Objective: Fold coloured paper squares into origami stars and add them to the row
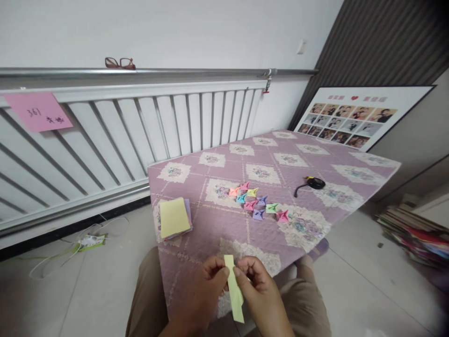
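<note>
A narrow folded strip of pale yellow paper (pixel 234 292) is held upright-ish between both hands, over the near edge of the table. My left hand (pixel 210 285) pinches its left side near the top, thumb in front. From the right, my right hand (pixel 256 288) grips the same strip with thumb and curled fingers. Beyond the hands lie several small folded paper pieces (pixel 249 205) in pink, orange, yellow, blue, purple and green. Left of them sits a stack of square coloured paper (pixel 174 218), with a yellow sheet on top.
The table has a purple floral cloth (pixel 196 187). A black tape measure (pixel 315 183) lies to the right. A white radiator (pixel 182 121) borders the far side, with glasses (pixel 120 63) on its pipe. A photo board (pixel 351 117) leans at the back right. A power strip (pixel 91 241) is on the floor.
</note>
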`<move>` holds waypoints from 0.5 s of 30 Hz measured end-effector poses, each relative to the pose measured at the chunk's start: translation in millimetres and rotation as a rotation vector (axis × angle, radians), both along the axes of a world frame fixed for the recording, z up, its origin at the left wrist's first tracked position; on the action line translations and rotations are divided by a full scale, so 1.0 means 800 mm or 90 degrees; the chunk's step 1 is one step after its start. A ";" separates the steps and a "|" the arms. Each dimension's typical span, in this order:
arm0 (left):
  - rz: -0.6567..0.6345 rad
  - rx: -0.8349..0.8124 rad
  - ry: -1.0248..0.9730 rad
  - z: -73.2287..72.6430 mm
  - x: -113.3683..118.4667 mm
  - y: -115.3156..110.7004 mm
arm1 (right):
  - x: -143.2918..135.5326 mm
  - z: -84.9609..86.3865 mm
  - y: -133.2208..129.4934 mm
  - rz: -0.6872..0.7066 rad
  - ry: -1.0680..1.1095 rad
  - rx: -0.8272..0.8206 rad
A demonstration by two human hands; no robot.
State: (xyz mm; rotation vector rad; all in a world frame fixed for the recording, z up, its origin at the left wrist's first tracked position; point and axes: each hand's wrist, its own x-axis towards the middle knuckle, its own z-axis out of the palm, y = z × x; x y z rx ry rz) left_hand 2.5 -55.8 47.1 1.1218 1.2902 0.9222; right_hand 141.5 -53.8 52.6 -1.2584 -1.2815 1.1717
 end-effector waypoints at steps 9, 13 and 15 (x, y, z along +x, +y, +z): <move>0.031 0.013 -0.048 0.024 0.002 -0.007 | -0.005 0.015 -0.007 -0.022 -0.220 0.201; 0.041 0.028 -0.031 0.025 0.004 -0.009 | -0.005 0.017 -0.004 -0.048 -0.232 0.223; 0.048 0.037 -0.024 0.023 0.005 -0.009 | -0.005 0.019 -0.004 -0.056 -0.236 0.230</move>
